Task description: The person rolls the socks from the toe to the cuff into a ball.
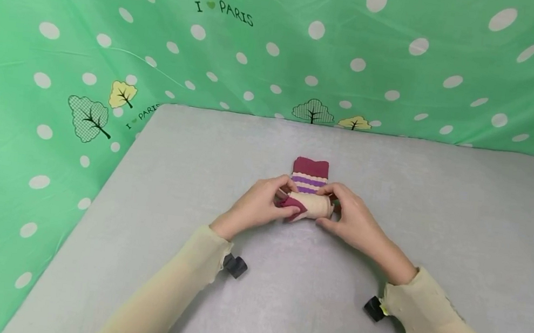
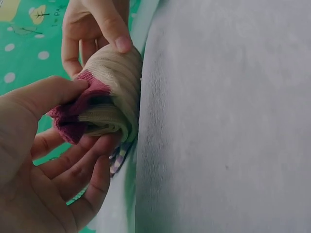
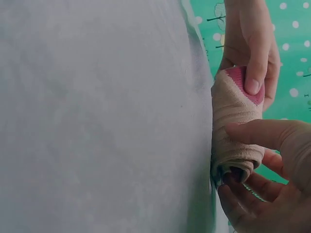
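Both hands (image 1: 308, 211) pinch the rolled sock (image 1: 310, 205) on the grey table (image 1: 437, 217).

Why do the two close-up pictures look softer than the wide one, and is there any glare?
Head view: even light, no glare, faint shadows under the forearms, sock roll sharp. Left wrist view: left hand close and blurred, gray mat dim lower down. Right wrist view: right hand soft, mat featureless.
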Demonstrator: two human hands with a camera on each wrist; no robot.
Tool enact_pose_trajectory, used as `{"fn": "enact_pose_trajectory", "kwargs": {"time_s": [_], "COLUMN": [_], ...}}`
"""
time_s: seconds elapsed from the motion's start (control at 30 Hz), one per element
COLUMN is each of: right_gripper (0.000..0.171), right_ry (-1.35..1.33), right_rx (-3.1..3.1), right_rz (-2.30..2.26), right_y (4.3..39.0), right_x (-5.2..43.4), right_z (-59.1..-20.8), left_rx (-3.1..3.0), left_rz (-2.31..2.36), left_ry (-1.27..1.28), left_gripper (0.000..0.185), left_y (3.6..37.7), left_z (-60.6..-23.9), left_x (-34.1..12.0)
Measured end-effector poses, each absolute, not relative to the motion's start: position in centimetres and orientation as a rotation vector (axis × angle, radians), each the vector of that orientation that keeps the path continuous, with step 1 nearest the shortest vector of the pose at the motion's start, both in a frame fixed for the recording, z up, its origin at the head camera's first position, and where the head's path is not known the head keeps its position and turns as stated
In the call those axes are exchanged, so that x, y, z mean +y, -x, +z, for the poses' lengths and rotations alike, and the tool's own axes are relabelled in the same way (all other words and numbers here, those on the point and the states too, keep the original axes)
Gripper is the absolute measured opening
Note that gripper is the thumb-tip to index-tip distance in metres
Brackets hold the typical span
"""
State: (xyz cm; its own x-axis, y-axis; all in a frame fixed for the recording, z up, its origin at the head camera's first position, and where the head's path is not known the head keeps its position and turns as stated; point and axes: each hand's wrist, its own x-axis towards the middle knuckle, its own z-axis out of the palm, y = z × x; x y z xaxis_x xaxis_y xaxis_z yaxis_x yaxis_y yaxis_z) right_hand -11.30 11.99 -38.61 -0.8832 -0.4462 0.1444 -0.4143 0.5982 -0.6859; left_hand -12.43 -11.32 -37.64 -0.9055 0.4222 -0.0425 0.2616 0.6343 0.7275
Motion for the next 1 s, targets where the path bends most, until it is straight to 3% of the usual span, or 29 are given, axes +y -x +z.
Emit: {"fn": "enact_pose_trajectory", "kwargs": {"time_s": [0.3,0.77,1.0], "right_gripper": [0.042,0.042,0.041], "right_ry": [0.649,0.586,0.539], "right_rx": [2.779,2.716,2.694], "right_rz": [-1.156,-1.121,-1.132], "right_y": [11.8,12.8,13.3], "right_x": [11.8,11.6,11.6], "right_z": [-38.5,-37.9,-37.9], "left_rx": [2.672,2.675,2.708], "left_rz": [1.155,1.146,1.115], "left_ry": [-0.430,-0.712,-0.659], "left_gripper": [0.028,0.051,0.044], "left_y": [12.9,12.2,12.3], "left_z": [-37.8,-38.1,-38.2], "left_x": [-11.1,-11.4,-11.3]}}
